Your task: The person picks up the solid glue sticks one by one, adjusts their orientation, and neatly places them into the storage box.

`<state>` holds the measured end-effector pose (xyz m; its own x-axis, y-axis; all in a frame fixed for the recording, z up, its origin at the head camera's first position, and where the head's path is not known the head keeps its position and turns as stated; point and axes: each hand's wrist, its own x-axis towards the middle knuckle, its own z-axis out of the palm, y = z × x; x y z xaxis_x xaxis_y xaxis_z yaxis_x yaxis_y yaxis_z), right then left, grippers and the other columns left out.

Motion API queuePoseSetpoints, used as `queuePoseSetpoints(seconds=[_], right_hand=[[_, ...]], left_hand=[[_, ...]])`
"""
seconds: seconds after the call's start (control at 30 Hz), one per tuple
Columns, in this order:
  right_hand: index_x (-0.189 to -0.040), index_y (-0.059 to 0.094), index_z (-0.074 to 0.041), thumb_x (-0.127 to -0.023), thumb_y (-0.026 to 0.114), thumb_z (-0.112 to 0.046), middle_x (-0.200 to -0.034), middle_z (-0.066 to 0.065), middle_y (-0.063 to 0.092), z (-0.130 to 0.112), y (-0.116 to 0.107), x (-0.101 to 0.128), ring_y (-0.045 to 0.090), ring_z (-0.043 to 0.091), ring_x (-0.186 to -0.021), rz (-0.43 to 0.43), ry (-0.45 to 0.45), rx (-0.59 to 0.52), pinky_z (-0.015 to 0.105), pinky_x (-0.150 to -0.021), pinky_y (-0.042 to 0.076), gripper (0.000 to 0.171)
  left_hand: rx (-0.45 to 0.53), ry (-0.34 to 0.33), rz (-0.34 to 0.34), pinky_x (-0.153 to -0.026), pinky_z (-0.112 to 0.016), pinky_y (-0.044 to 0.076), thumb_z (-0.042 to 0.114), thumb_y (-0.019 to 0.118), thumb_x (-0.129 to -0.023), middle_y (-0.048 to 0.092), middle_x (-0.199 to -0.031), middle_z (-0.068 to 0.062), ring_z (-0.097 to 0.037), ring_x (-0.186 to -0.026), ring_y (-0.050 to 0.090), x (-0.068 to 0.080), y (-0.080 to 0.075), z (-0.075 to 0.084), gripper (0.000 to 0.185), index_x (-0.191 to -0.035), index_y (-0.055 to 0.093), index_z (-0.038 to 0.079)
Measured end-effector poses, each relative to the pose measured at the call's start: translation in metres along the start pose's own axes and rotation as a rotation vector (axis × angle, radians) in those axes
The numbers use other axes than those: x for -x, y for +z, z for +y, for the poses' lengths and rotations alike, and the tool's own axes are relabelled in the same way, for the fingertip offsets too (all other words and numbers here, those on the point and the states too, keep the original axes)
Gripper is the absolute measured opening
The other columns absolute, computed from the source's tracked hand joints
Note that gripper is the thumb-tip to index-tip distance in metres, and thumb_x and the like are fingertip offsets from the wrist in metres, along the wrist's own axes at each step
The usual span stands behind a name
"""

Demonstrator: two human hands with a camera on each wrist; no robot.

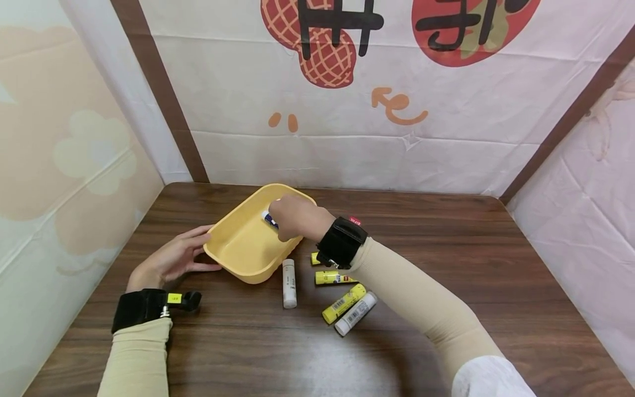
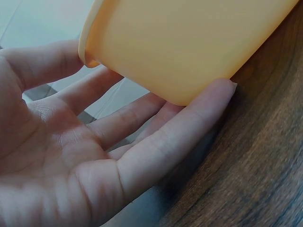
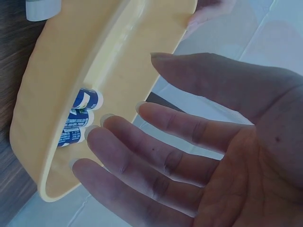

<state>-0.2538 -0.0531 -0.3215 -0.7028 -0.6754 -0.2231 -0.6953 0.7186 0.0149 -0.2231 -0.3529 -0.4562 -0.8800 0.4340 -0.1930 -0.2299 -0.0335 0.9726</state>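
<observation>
A yellow plastic box [image 1: 243,242] stands at an angle near the back of the table. My left hand [image 1: 173,258] is at its left end, fingertips on the rim and wall, with the fingers fairly straight in the left wrist view. Over the box's right part reaches my right hand [image 1: 296,218], its fingers spread and only slightly bent, nothing between them in the right wrist view. Three blue glue sticks [image 3: 79,118] with white ends lie side by side inside the box. In the head view, the right hand partly hides them.
Right of the box lie a white glue stick [image 1: 289,284], a yellow glue stick [image 1: 344,303], another white glue stick [image 1: 355,315] and more yellow ones, partly behind the right wrist. A printed cloth [image 1: 347,154] hangs along the table's back edge.
</observation>
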Motion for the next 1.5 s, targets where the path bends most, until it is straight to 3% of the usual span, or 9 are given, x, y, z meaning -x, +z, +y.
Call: queuePoseSetpoints(seconds=[0.33,0.53,0.7,0.9,0.97,1.1,1.2,1.37,1.5], right_hand=[[-0.093,0.060,-0.013,-0.095,0.070,-0.015,-0.092,-0.002,0.054,0.008,0.008,0.014,0.049,0.013,-0.084,0.029,0.061,-0.081,0.022,-0.064,0.041,0.011],[-0.090,0.062,-0.014,-0.094,0.072,-0.016,-0.092,-0.002,0.060,0.016,0.008,0.025,0.054,0.014,-0.081,0.035,0.122,-0.140,0.025,-0.062,0.046,0.011],[-0.079,0.054,-0.014,-0.093,0.069,-0.011,-0.077,-0.004,0.046,0.023,0.011,0.033,0.045,0.013,-0.071,0.054,0.125,-0.197,0.025,-0.055,0.036,0.021],[-0.067,0.030,-0.018,-0.085,0.063,0.002,-0.070,-0.004,0.021,0.036,0.025,0.044,0.022,0.012,-0.060,0.072,0.101,-0.288,0.027,-0.053,0.016,0.042],[-0.068,0.034,-0.017,-0.086,0.067,0.000,-0.069,-0.004,0.022,0.041,0.032,0.047,0.024,0.012,-0.059,0.079,0.091,-0.293,0.026,-0.053,0.017,0.041],[-0.086,0.062,-0.010,-0.092,0.077,-0.013,-0.074,-0.001,0.050,0.050,0.046,0.054,0.044,0.013,-0.065,0.105,0.078,-0.294,0.025,-0.057,0.034,0.017],[-0.110,0.070,-0.006,-0.092,0.080,-0.018,-0.096,0.007,0.069,0.057,0.055,0.058,0.060,0.018,-0.081,0.126,0.085,-0.325,0.029,-0.070,0.051,0.024],[-0.124,0.070,-0.006,-0.095,0.076,-0.014,-0.117,0.015,0.072,0.064,0.067,0.061,0.067,0.025,-0.101,0.122,0.120,-0.397,0.041,-0.088,0.059,0.031],[-0.126,0.069,-0.006,-0.095,0.075,-0.013,-0.119,0.015,0.072,0.066,0.074,0.062,0.068,0.027,-0.107,0.121,0.129,-0.441,0.042,-0.091,0.060,0.033]], left_hand=[[0.026,0.014,-0.017,-0.096,-0.044,0.063,0.022,0.038,-0.114,0.060,-0.137,0.016,-0.002,-0.124,0.062,0.000,-0.001,-0.002,0.063,-0.166,0.008,0.004],[0.029,0.011,-0.010,-0.096,-0.044,0.063,0.023,0.039,-0.114,0.061,-0.136,0.015,-0.003,-0.122,0.063,0.000,-0.001,-0.001,0.061,-0.166,0.011,0.006],[0.017,0.007,-0.002,-0.096,-0.044,0.063,0.023,0.039,-0.114,0.060,-0.136,0.016,-0.002,-0.123,0.062,0.002,0.000,0.000,0.062,-0.166,0.010,0.005],[0.012,0.003,0.003,-0.096,-0.045,0.063,0.023,0.040,-0.114,0.060,-0.136,0.017,-0.002,-0.122,0.062,0.002,0.001,0.001,0.064,-0.166,0.008,0.004],[0.015,0.001,0.006,-0.096,-0.045,0.063,0.023,0.040,-0.114,0.060,-0.136,0.016,-0.003,-0.122,0.062,0.002,0.002,0.000,0.063,-0.166,0.010,0.005],[0.012,-0.001,0.007,-0.096,-0.045,0.063,0.024,0.040,-0.114,0.059,-0.138,0.015,-0.002,-0.122,0.062,0.000,0.002,-0.003,0.061,-0.166,0.014,0.007],[0.003,-0.003,0.012,-0.097,-0.046,0.063,0.025,0.040,-0.114,0.057,-0.139,0.014,-0.002,-0.122,0.062,0.000,0.002,-0.004,0.061,-0.166,0.014,0.007],[-0.015,-0.005,0.029,-0.097,-0.046,0.063,0.026,0.041,-0.113,0.056,-0.138,0.014,-0.003,-0.121,0.061,0.002,0.003,-0.002,0.061,-0.166,0.016,0.007],[-0.028,-0.002,0.030,-0.097,-0.045,0.063,0.026,0.041,-0.114,0.055,-0.138,0.013,-0.003,-0.121,0.061,0.003,0.003,0.000,0.059,-0.165,0.018,0.007]])
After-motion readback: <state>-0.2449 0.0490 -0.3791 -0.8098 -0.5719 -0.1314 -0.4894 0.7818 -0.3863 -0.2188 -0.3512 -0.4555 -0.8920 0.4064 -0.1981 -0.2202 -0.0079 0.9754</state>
